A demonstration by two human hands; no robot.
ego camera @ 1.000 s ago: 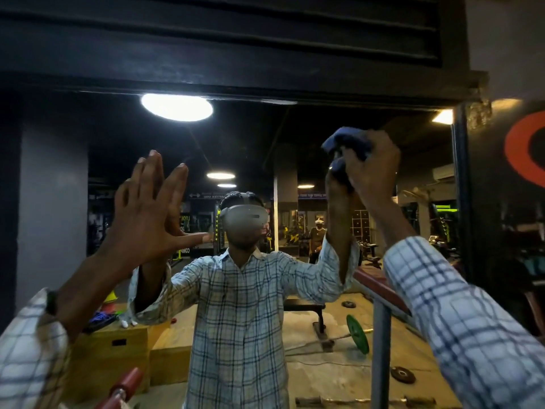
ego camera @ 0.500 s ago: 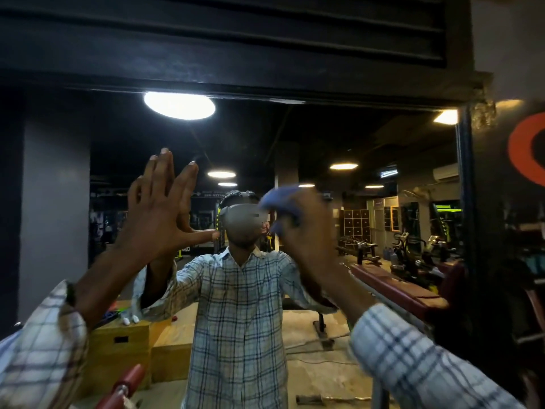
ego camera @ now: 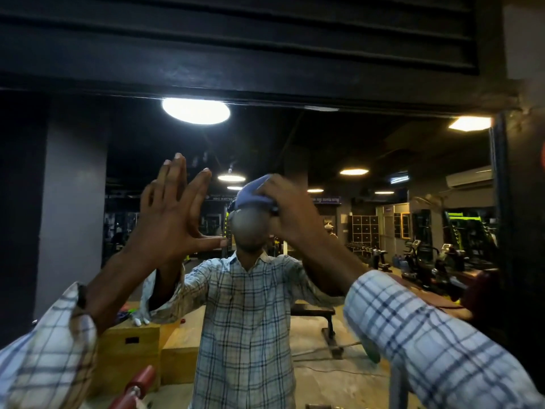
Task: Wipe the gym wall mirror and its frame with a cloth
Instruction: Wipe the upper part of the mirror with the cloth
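**Wiping the mirror [ego camera: 368, 149] face; frame [ego camera: 265, 81] to follow**

The wall mirror fills the view, its dark frame along the top and right. The left hand [ego camera: 171, 219] lies flat against the mirror, fingers straight, holding nothing. The right hand [ego camera: 292, 208] curls round a bunched blue cloth [ego camera: 253, 193] at mid-mirror. Next, likely: firm overlapping sweeps outward toward the frame

Single head view; faces wall mirror [ego camera: 383, 149] straight on; close, slightly upward.
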